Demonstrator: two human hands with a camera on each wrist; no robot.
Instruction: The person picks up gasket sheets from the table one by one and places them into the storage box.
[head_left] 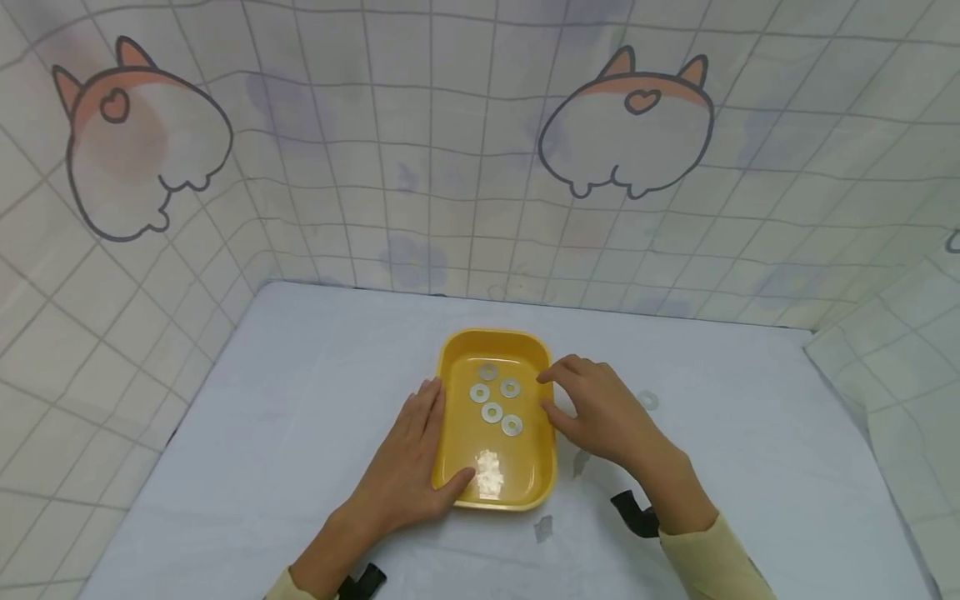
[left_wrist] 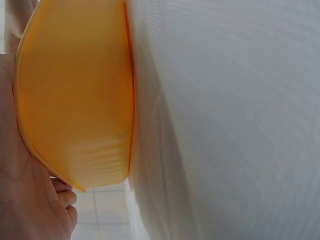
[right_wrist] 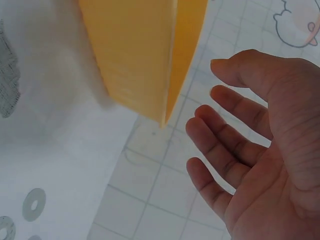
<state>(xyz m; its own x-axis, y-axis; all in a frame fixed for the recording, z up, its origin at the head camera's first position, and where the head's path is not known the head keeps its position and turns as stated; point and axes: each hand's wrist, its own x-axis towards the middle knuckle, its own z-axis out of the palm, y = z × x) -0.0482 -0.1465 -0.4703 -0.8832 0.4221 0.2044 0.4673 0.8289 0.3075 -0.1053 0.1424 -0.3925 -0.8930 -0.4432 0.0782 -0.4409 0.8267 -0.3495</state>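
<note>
A yellow plastic tray lies on the white-covered table, with several flat metal washers in its far half. Along the tray's left side rests my left hand, its fingers straight against the outer wall and the thumb over the near left rim. My right hand hovers at the right rim, thumb and fingers bent loosely apart. Nothing shows between those fingers in the right wrist view, where the hand stands clear of the tray wall. The left wrist view shows the palm beside the tray's outer wall.
Outside the tray, a washer lies on the table behind my right hand; the right wrist view shows several washers there. Grey patches mark the white cover. A checked curtain with cartoon animals surrounds the table. Black pieces sit by both wrists.
</note>
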